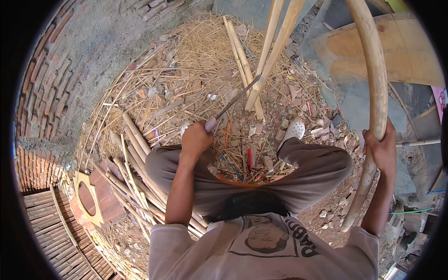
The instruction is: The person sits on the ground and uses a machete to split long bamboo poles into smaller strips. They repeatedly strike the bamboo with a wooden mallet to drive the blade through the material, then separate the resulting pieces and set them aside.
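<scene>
At front centre, a long, narrow, dark-bladed, pale-handled steel knife (232, 103) sits in the tightly closed left hand (196, 140), its tip end at pale split-bamboo strips (282, 43), contact unclear. Right hand (381, 147) is curled round a long, thick, tan wooden pole (374, 70) at right. Straw-littered brown earth (200, 70) below; pile of thinner tan poles (136, 134) beside the left knee (163, 165).

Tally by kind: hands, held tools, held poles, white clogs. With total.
Hands: 2 (left hand, right hand)
Knife: 1, in the left hand
Pole: 1, in the right hand
Clogs: 2, left one mostly hidden
Total: 6
</scene>
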`<state>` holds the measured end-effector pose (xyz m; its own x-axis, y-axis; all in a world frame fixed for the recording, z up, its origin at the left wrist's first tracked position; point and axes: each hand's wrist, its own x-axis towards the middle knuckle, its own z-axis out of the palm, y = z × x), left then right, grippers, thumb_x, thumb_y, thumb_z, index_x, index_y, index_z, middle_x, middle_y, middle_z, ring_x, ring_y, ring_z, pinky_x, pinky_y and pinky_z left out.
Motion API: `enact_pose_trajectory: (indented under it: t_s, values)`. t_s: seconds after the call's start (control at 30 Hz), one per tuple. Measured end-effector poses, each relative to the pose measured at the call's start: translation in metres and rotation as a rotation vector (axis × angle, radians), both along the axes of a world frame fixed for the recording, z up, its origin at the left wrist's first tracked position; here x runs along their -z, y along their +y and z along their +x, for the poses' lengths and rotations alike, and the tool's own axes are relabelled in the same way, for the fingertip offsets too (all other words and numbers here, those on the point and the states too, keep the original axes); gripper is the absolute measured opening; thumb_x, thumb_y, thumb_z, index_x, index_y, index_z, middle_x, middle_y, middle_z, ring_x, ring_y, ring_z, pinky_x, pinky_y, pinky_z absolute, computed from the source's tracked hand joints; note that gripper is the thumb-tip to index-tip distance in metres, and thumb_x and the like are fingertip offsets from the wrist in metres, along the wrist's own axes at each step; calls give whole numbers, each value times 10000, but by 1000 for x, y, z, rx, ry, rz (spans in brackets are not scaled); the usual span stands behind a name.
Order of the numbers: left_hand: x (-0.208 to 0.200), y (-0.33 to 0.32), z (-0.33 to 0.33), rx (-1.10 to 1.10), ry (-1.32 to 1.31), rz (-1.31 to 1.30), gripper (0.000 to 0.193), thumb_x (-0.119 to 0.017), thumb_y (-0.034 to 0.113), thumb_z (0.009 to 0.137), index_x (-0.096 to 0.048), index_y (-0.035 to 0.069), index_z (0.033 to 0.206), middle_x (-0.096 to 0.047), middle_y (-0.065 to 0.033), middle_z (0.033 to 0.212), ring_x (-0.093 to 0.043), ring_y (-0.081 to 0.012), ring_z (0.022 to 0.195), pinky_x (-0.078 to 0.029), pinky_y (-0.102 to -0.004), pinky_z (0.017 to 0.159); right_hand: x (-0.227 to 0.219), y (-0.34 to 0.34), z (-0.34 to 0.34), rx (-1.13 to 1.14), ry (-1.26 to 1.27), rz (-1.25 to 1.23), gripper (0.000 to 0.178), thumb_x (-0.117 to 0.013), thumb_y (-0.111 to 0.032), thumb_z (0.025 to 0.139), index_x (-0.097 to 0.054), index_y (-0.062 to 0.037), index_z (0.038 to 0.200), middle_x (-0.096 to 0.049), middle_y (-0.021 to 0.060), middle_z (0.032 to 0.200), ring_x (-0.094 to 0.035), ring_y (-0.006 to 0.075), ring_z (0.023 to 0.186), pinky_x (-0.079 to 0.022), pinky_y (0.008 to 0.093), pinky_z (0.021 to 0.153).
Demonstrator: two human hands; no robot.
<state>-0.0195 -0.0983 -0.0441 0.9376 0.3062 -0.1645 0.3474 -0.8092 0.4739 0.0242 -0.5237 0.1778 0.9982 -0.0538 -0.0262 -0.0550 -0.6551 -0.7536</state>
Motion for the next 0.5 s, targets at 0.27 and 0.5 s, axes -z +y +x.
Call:
enact_pose_trajectory:
  t_s: [0.27, 0.5]
  values:
    - [-3, 54, 76, 218, -19, 74, 213, -647, 166, 751, -710, 26, 899, -680, -258, 820, -670, -425, 835, -521, -494, 761, 97, -37, 69, -82, -311, -188, 430, -675, -96, 780, -524, 39, 1159, -654, 173, 785, -670, 281, 686, -532, 386, 623]
    - [-19, 43, 89, 206, 16, 106, 221, -626, 200, 802, -714, 27, 908, -688, -254, 875, -676, -409, 866, -527, -488, 797, 185, -33, 61, -216, 160, -513, 517, -702, -158, 705, -540, 26, 1161, -659, 320, 946, -652, 488, 893, -520, 467, 788]
